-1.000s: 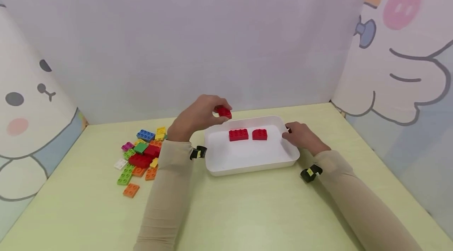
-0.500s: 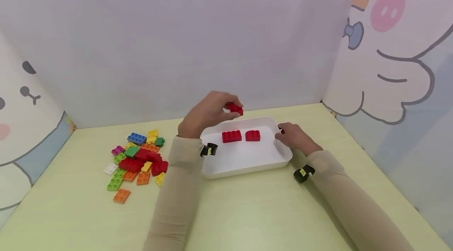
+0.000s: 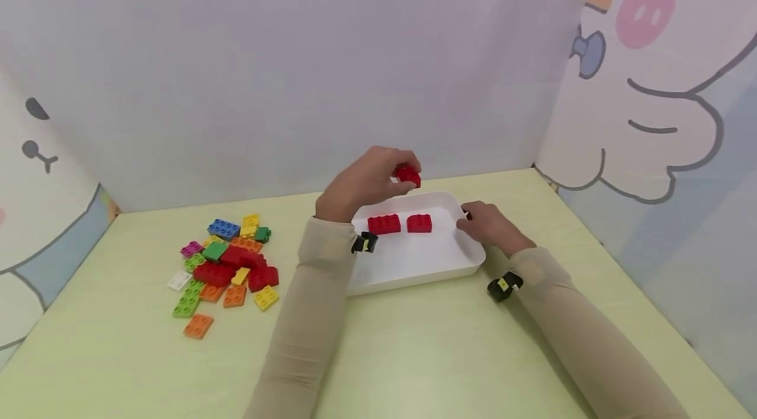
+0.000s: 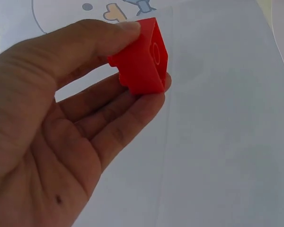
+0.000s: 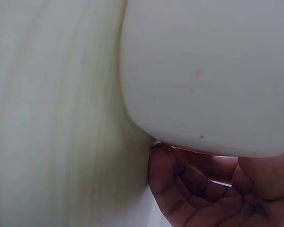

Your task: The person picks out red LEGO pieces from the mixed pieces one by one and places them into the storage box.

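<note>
My left hand (image 3: 368,181) holds a red toy brick (image 3: 408,175) up above the back rim of a white tray (image 3: 434,260). In the left wrist view, the thumb presses one side of this brick (image 4: 144,64) and fingertips support the other; its hollow underside partly shows. Two red bricks lie in the tray: a longer studded one (image 3: 384,224) and a shorter one with a rounded corner (image 3: 419,223). At the tray's right end my right hand (image 3: 492,227) grips the rim. The right wrist view shows its curled fingers (image 5: 168,182) against the tray's outer wall (image 5: 203,94).
Left of the tray lies a loose pile of mixed bricks, among them a blue brick (image 3: 224,229), a green brick (image 3: 215,251), red bricks (image 3: 214,273) and an orange brick (image 3: 198,326). A pale wall (image 3: 266,77) rises behind the table (image 3: 414,353).
My left hand has moved right, carrying the red brick from the tray's back left corner along its back edge. The right hand stays on the rim. The head view has shifted slightly.
</note>
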{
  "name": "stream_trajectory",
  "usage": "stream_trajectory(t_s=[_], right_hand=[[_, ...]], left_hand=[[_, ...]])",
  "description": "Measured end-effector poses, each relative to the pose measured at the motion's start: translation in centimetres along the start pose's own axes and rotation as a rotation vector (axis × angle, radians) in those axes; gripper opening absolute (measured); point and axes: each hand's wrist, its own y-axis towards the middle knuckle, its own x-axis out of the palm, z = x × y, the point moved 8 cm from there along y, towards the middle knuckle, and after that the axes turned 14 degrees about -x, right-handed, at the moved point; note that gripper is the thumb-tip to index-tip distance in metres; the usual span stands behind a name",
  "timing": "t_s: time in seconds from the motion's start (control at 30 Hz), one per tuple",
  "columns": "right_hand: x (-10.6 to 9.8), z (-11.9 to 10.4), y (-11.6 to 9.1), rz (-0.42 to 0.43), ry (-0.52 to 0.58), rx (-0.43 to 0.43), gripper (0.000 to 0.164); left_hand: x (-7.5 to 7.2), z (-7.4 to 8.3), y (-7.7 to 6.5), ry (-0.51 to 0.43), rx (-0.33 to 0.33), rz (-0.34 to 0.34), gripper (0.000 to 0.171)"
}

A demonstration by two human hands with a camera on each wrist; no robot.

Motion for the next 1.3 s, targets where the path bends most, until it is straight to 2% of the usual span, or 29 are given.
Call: stream_trajectory(t_s=[0.17, 0.33, 0.53, 0.77, 1.0, 1.3], right_hand=[[-0.1, -0.2, -0.3, -0.009, 0.002, 0.006, 0.040], [-0.4, -0.7, -0.5, -0.007, -0.003, -0.010, 0.040], [-0.3, -0.7, -0.3, -0.021, 0.003, -0.003, 0.044], [0.2, -0.9, 0.3, -0.032, 0.011, -0.002, 0.045], [0.1, -1.3, 0.2, -0.033, 0.020, -0.013, 0.042], [-0.2, -0.9, 0.1, -0.023, 0.004, -0.020, 0.042]], left_hand=[[0.7, 1.3, 0.6, 0.029, 0.031, -0.012, 0.024], [1.2, 1.8, 1.0, 0.034, 0.044, -0.022, 0.024], [2.5, 1.2, 1.5, 0.025, 0.035, -0.062, 0.021], [5.0, 1.0, 2.2, 0.086, 0.046, -0.130, 0.019], [6.8, 0.1, 2.8, 0.104, -0.007, -0.160, 0.017], [9.4, 0.0, 3.5, 0.161, -0.007, -0.219, 0.015]])
